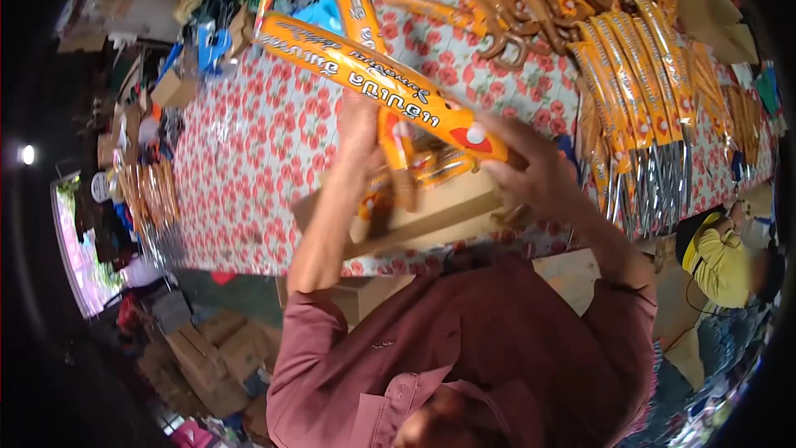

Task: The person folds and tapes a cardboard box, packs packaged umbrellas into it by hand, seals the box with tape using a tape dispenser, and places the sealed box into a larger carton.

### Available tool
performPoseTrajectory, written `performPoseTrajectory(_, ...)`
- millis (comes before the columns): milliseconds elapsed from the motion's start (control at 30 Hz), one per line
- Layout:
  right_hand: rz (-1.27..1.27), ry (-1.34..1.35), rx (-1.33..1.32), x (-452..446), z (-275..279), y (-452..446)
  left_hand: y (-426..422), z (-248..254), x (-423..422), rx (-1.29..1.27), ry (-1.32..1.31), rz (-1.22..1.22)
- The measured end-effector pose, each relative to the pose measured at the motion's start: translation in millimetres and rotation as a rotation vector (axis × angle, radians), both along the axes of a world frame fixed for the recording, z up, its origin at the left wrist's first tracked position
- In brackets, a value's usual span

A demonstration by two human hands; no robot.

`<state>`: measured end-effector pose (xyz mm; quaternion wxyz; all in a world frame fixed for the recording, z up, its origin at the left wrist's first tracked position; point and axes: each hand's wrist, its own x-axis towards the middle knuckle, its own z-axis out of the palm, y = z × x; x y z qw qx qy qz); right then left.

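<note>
My right hand (pixel 531 158) is closed round the lower right end of an orange wrapped package (pixel 373 79) with white lettering, which slants up to the left. Beneath it crosses a second orange package (pixel 354 0), more upright, and my left hand (pixel 359 120) is closed round its middle. Part of my left hand is hidden behind the upper package. Below both hands an open cardboard box (pixel 439 220) at the table's near edge holds more orange packages (pixel 444 168).
Rows of orange packages (pixel 634 75) and brown curved handles (pixel 502 50) lie on the flowered tablecloth (pixel 249 174) at the right and back. Brown wrapped items (pixel 149 195) lie at the far left. A person in yellow (pixel 721 261) is at the right.
</note>
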<state>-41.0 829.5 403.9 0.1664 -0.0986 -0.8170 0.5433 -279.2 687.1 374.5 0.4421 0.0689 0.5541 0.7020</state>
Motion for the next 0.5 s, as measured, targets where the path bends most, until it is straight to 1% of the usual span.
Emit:
performPoseTrajectory(33,-0.016,0.049,-0.017,-1,5,-5,-27,10,-16,-0.211,0.304,-0.142)
performPoseTrajectory(100,0.003,0.060,0.020,-9,17,-7,-69,29,-2,-0.126,0.591,-0.071)
performPoseTrajectory(167,0.084,-0.042,0.101,-11,25,-7,-118,41,1,-0.419,0.761,-0.417)
performPoseTrajectory(200,0.132,-0.066,0.076,-17,27,-6,-144,15,11,-0.336,0.696,-0.445)
performPoseTrajectory(233,0.210,-0.066,0.114,-26,23,-3,-163,-9,14,-0.358,0.763,-0.587)
performPoseTrajectory(300,0.367,-0.059,0.190,-48,15,3,-182,-42,25,-0.469,1.058,-0.889)
performPoseTrajectory(367,0.485,-0.407,0.040,-69,0,-7,-168,-66,34,-0.692,0.927,-1.245)
performPoseTrajectory(400,0.550,-0.480,0.053,-77,-31,-12,-169,-90,38,-0.664,0.941,-1.228)
performPoseTrajectory(433,0.638,-0.521,0.102,-82,-66,-18,-180,-132,42,-0.635,0.957,-1.211)
performPoseTrajectory(467,0.728,-0.557,0.150,-87,-101,-25,-215,-226,53,-0.345,0.902,-0.951)
performPoseTrajectory(500,0.840,-0.559,0.230,-89,-128,-31,-213,-223,56,-0.457,0.911,-1.070)
